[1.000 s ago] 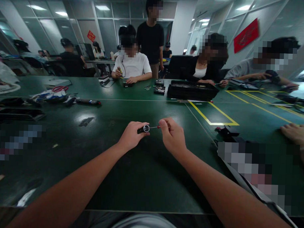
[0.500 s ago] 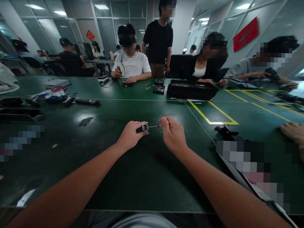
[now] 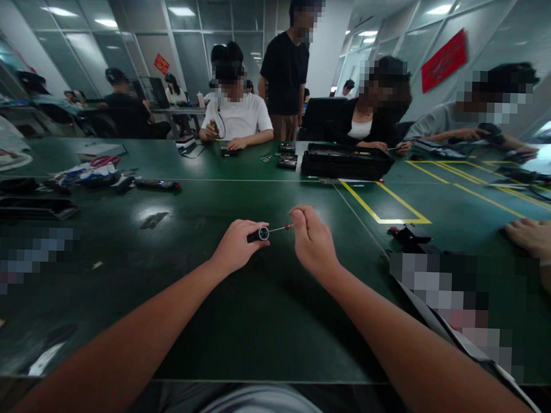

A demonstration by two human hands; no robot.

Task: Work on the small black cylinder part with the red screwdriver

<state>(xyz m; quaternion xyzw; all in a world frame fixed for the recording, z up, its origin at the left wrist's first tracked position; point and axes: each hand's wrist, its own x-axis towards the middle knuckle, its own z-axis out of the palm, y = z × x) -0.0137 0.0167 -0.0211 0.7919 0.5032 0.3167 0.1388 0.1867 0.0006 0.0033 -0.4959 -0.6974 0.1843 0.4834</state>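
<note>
Black tube point(image 3: 256, 234): at your 12 o'clock, over the green tabletop point(image 3: 262, 326), its silver-ringed open end turned toward you.
Left hand point(image 3: 237, 244): your thumb and fingers wrap the tube from its 9 o'clock side, with no slack showing.
Right hand point(image 3: 314, 241): curled closed around the slim screwdriver point(image 3: 279, 229), hiding most of the handle.
Shaft contact: it points at the tube's 3 o'clock edge; you cannot tell here whether the tip touches.
Just changed: your right hand sits slightly higher, tipping the shaft up toward 2 o'clock, while the left barely shifts; the tube seems well braced, but the driver's angle probably needs watching.
</note>
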